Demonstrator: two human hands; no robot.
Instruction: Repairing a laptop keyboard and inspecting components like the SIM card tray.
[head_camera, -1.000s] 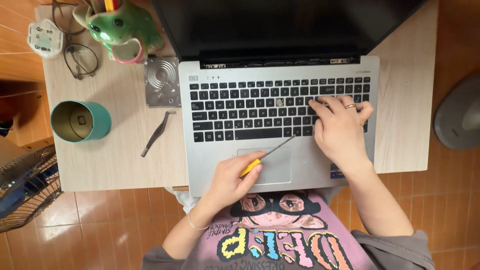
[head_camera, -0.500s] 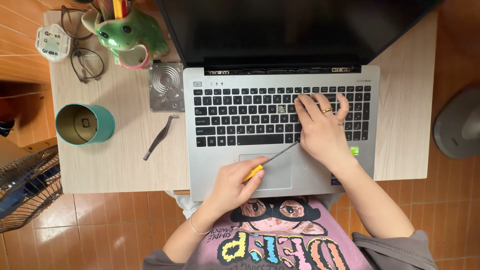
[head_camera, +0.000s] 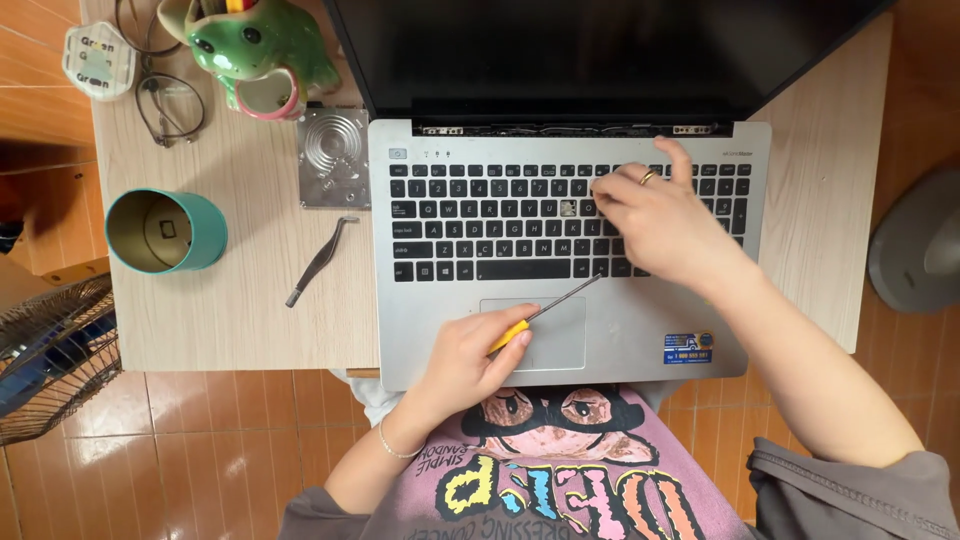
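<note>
While the left hand (head_camera: 470, 355) rests on the palm rest of the laptop (head_camera: 570, 260), its fingers (head_camera: 510, 335) are closed narrowly around the yellow handle of one small screwdriver (head_camera: 548, 307). The handle is mostly hidden in the grip. The thin metal shaft runs up and to the right from the fingers, crossing the top corner of the touchpad (head_camera: 545, 335), and its tip ends just below the keyboard's bottom row.

Above it, the right hand (head_camera: 660, 215) lies over the right half of the keyboard (head_camera: 480, 220), with a ring on one finger. Its fingers are bent loosely onto the keys, one raised towards the top row, and hold nothing. One key cap near that hand's fingertips (head_camera: 600, 190) looks different from the black ones around it.

Left of the laptop, on the wooden desk (head_camera: 240, 310), lie one pair of dark tweezers (head_camera: 320, 260) and one square metal plate with ringed grooves (head_camera: 332, 157). Farther out stand one open teal tin (head_camera: 165, 230), one green frog-shaped holder (head_camera: 255, 50), one pair of glasses (head_camera: 165, 105) and one white plug (head_camera: 97, 60).
</note>
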